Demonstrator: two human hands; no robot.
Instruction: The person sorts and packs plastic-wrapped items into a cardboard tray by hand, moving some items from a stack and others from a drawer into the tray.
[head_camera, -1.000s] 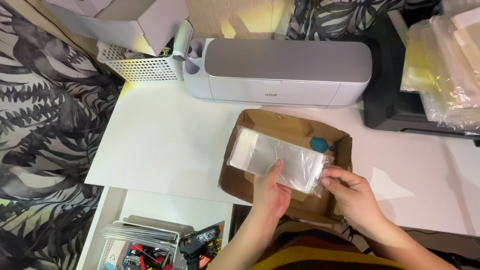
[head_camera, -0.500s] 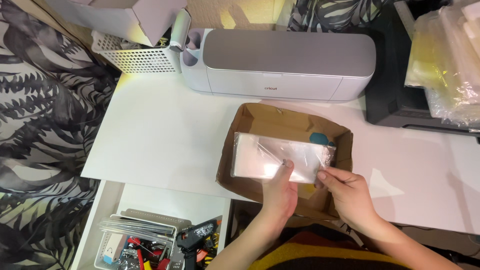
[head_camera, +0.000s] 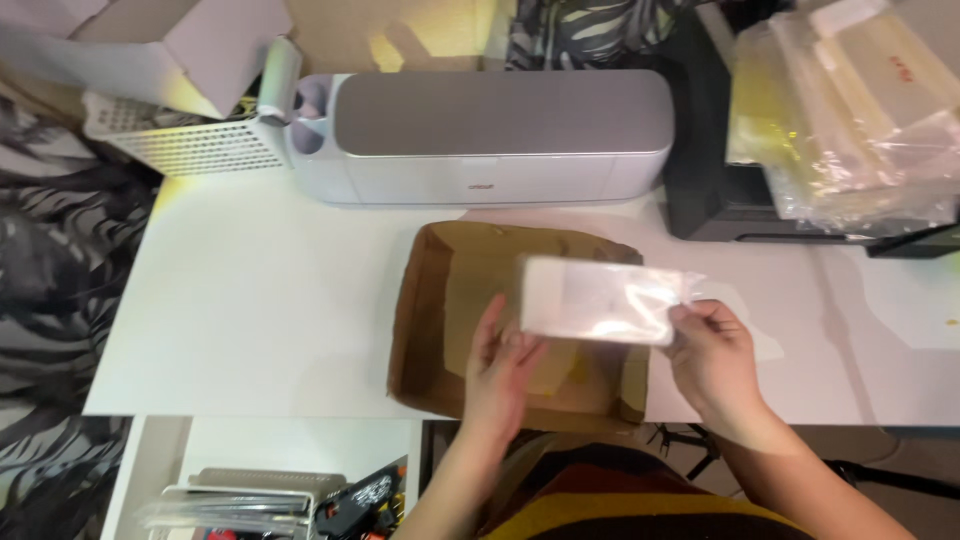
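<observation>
Clear plastic packet (head_camera: 600, 300), seemingly white inside, above open brown cardboard box (head_camera: 430, 300).

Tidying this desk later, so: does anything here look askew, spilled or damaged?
Nothing spilled or broken. The shallow brown cardboard tray sits slightly crooked on the white table, and the clear bags at top right lie in a loose heap.

Glossy, seemingly plastic sleeve (head_camera: 600, 300); matt brown cardboard tray (head_camera: 430, 300).
</observation>
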